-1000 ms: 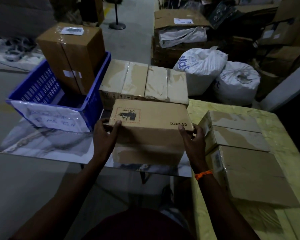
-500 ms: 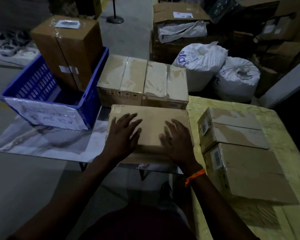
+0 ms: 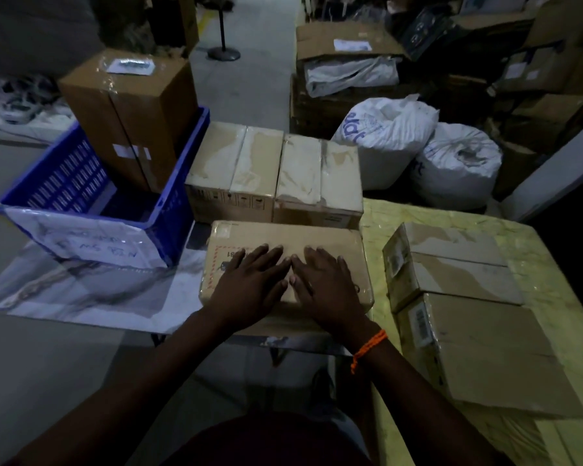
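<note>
A brown cardboard box (image 3: 330, 240) with a red-bordered label lies on the near edge of a marble-patterned table (image 3: 81, 290). My left hand (image 3: 249, 284) lies flat on its top with fingers spread. Beside it my right hand (image 3: 327, 284) also presses flat on the box top; an orange thread band circles that wrist. The two hands nearly touch at the box's middle. Neither hand curls round anything.
Behind the box stand two taped cartons (image 3: 273, 173) side by side. A blue crate (image 3: 182, 183) at the left holds a tall brown carton (image 3: 132, 112). Stacked cartons (image 3: 458, 297) sit on the yellow table (image 3: 552, 270) at right. White sacks (image 3: 418, 139) stand on the floor beyond.
A second ago both hands gripped the box by its sides; they now lie flat on its top and have slid closer together. The box sits lower on the table.
</note>
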Available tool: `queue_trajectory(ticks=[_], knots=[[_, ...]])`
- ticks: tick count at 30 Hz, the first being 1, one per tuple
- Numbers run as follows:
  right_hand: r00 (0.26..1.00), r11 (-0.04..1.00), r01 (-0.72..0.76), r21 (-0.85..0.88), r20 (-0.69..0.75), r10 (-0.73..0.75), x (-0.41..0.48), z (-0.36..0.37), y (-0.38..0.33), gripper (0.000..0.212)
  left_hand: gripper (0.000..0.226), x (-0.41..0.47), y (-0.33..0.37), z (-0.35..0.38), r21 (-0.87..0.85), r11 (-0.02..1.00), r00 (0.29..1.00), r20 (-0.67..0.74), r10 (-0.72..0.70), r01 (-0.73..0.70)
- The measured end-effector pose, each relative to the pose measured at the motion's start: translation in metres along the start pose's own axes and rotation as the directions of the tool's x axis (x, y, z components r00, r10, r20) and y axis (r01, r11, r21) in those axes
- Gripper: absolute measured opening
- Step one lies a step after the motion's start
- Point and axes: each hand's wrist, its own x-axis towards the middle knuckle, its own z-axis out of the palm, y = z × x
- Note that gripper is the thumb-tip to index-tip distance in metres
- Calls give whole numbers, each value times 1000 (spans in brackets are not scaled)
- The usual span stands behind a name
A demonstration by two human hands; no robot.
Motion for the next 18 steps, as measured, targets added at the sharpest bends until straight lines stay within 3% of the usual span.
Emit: queue_trajectory(ticks=[3, 8, 18], knots=[[1000, 999, -2, -42, -10, 2, 6, -4, 11, 64, 75, 6, -13, -14, 33, 999, 998, 47, -35, 34], [982, 981, -175, -82, 57, 180, 20, -13, 41, 81, 80, 19, -49, -16, 129, 964, 967, 79, -243, 232], [989, 988, -147, -52, 11, 147, 16, -3, 50, 85, 84, 16, -54, -4, 106, 973, 978, 22, -207, 204]])
